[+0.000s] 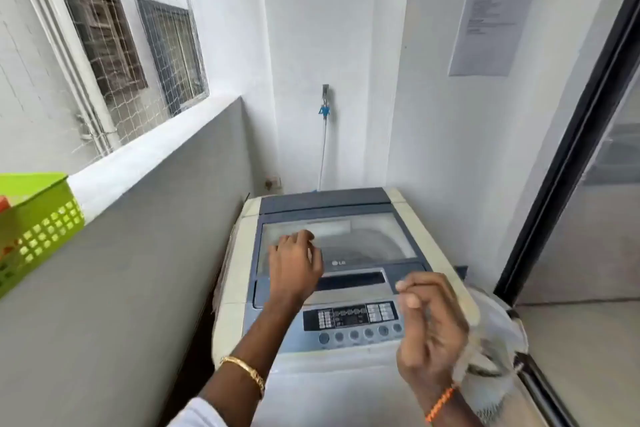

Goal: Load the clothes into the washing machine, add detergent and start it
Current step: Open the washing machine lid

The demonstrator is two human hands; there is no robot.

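Translucent plastic, thin and crinkled, hangs from the right hand [431, 333], whose fingers are curled in toward the palm and appear to pinch the top of a clear bag [491, 357]; the bag is blurred, and what lies inside shows only as pale and dark shapes, so I cannot tell whether it holds clothes. An orange cord bracelet [440, 404] circles that wrist. The bag hangs at the right front corner of the machine, just beside the dark door frame [568, 135].

Over the closed lid [363, 239] hovers the left hand [294, 267], fingers loosely bent and slightly spread, gripping nothing; whether the fingertips touch the lid's window I cannot tell. A gold bangle [244, 373] sits on that forearm, with a white sleeve [194, 414] at the bottom edge.

Below both hands stands the top-loading LG washing machine [242, 253], cream-bodied with a blue-grey top. Its control panel [349, 317] faces the person, with a row of round buttons [360, 334] under a dark display.

Behind the machine a hose [323, 149] runs down from a wall tap with a blue fitting [324, 110]. To the left runs a grey parapet wall [138, 236], and a green perforated basket [38, 218] rests on its ledge, with netting above. A printed notice [491, 21] is fixed to the right-hand wall.
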